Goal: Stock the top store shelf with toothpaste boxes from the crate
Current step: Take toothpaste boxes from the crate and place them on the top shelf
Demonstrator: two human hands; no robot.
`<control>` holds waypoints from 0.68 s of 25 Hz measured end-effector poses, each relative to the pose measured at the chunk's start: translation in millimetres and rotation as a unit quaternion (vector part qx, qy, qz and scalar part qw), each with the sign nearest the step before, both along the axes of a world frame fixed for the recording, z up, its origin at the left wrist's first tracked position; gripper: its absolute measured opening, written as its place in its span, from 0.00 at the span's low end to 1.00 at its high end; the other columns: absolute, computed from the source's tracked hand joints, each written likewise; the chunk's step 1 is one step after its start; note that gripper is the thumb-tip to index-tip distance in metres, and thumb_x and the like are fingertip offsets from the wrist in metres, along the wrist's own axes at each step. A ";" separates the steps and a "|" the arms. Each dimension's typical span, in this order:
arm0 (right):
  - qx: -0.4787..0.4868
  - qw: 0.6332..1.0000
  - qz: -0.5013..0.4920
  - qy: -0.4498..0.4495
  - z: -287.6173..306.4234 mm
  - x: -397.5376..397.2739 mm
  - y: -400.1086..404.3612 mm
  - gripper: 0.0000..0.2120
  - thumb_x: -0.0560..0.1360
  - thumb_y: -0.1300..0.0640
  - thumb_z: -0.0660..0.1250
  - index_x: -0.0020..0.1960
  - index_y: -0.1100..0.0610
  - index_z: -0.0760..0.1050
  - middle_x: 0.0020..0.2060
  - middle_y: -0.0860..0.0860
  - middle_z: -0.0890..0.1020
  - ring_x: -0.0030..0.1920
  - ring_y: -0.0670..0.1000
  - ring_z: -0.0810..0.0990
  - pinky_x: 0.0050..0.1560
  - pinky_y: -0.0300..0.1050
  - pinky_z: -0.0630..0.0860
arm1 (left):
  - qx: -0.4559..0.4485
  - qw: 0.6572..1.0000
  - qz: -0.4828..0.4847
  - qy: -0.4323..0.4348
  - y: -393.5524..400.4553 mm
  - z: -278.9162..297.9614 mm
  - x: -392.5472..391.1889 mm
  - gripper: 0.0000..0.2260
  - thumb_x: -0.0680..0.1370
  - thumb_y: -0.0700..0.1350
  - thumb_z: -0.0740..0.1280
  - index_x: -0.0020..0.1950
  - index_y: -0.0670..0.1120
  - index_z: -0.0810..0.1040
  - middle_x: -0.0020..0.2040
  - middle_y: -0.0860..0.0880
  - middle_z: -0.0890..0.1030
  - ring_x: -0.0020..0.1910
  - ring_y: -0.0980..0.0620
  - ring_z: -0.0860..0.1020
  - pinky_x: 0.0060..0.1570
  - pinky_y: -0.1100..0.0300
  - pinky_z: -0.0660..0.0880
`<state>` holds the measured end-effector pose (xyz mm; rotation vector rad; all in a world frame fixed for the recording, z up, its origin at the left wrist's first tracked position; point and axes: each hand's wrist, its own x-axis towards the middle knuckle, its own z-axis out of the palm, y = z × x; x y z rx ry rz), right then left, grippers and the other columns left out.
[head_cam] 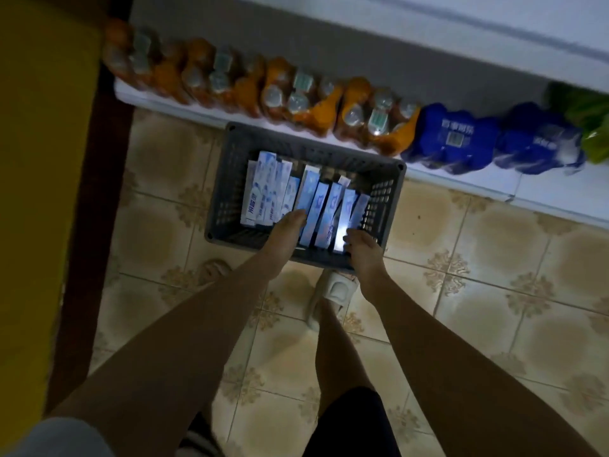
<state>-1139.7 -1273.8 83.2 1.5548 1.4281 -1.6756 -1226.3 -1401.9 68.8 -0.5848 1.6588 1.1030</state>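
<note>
A grey slotted plastic crate [230, 179] stands on the tiled floor against a low white shelf. Inside stand several blue-and-white toothpaste boxes [263, 189] on edge: one bunch at the left, another [324, 209] in the middle and right. My left hand [285, 230] reaches into the crate with straight fingers pressed against the left side of the middle bunch. At that bunch's right near end, my right hand [362, 249] has its fingers curled over the box ends. The top shelf is out of view.
The low white shelf ledge [461, 183] behind the crate carries shrink-wrapped packs of orange bottles [250, 84], blue packs [458, 136] and green packs [590, 127]. A dark brown and yellow upright [82, 192] runs along the left. My sandalled feet [333, 291] stand just before the crate.
</note>
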 end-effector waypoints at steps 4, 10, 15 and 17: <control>0.030 0.993 0.094 -0.064 -104.1 0.6 14.3 0.07 0.80 0.62 0.58 0.52 0.58 0.74 0.35 0.52 0.72 0.32 0.50 0.68 0.29 0.39 0.62 | -0.034 0.999 -0.022 -0.026 18.2 -114.8 14.2 0.12 0.82 0.51 0.59 0.39 0.55 0.64 0.42 0.52 0.67 0.40 0.54 0.66 0.44 0.55 0.62; 0.046 0.989 0.116 -0.080 -224.7 9.8 30.7 0.17 0.78 0.64 0.57 0.67 0.63 0.70 0.46 0.56 0.76 0.34 0.47 0.72 0.26 0.39 0.67 | -0.013 0.995 -0.041 -0.086 68.1 -227.0 36.5 0.12 0.81 0.50 0.61 0.54 0.45 0.80 0.50 0.46 0.78 0.49 0.49 0.76 0.51 0.59 0.71; -0.002 0.996 0.068 -0.063 -273.1 16.6 24.5 0.20 0.81 0.67 0.55 0.72 0.61 0.65 0.54 0.56 0.77 0.44 0.49 0.77 0.38 0.36 0.74 | -0.039 0.992 -0.021 -0.117 88.7 -265.8 42.0 0.21 0.83 0.49 0.58 0.73 0.40 0.69 0.67 0.41 0.75 0.64 0.44 0.74 0.65 0.51 0.71; -0.019 0.998 0.035 -0.054 -281.2 19.7 18.9 0.20 0.81 0.66 0.55 0.72 0.60 0.67 0.59 0.58 0.79 0.50 0.54 0.79 0.42 0.41 0.76 | -0.050 0.991 -0.037 -0.121 90.9 -266.5 45.2 0.22 0.84 0.51 0.56 0.75 0.41 0.66 0.71 0.40 0.71 0.68 0.41 0.71 0.69 0.50 0.68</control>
